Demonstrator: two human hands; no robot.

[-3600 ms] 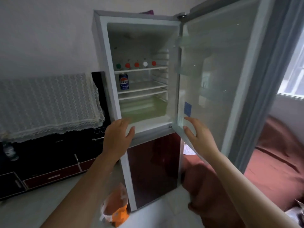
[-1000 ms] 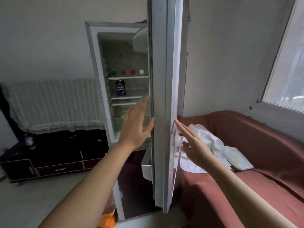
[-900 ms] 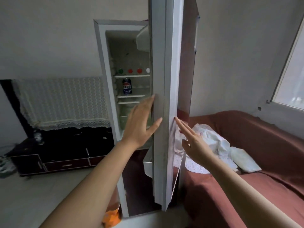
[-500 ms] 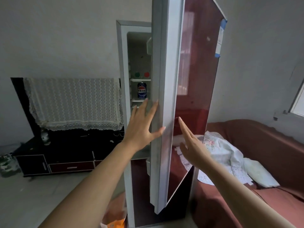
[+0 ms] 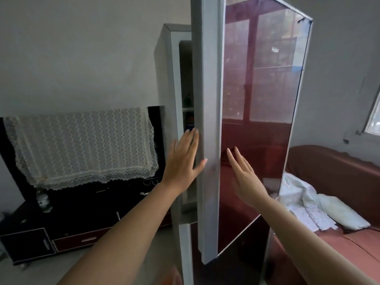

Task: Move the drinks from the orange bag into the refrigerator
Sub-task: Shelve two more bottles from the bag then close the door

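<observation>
The refrigerator (image 5: 167,83) stands ahead with its dark red glass upper door (image 5: 257,120) swung most of the way toward the cabinet. Only a narrow gap shows the inside, where a blue cola can (image 5: 189,122) stands on a shelf. My left hand (image 5: 183,161) lies flat and open against the door's grey edge. My right hand (image 5: 244,177) is open, fingers straight, by the door's red front. A sliver of the orange bag (image 5: 172,277) shows on the floor at the fridge's foot.
A black TV cabinet (image 5: 67,221) with a lace-covered screen (image 5: 82,149) stands to the left, a small bottle (image 5: 43,201) on it. A red-covered sofa (image 5: 339,202) with white cloths (image 5: 302,200) fills the right. A window is at the far right.
The upper door has swung from wide open to nearly shut, with both my hands following it. The view has shifted so less of the fridge's inside shows.
</observation>
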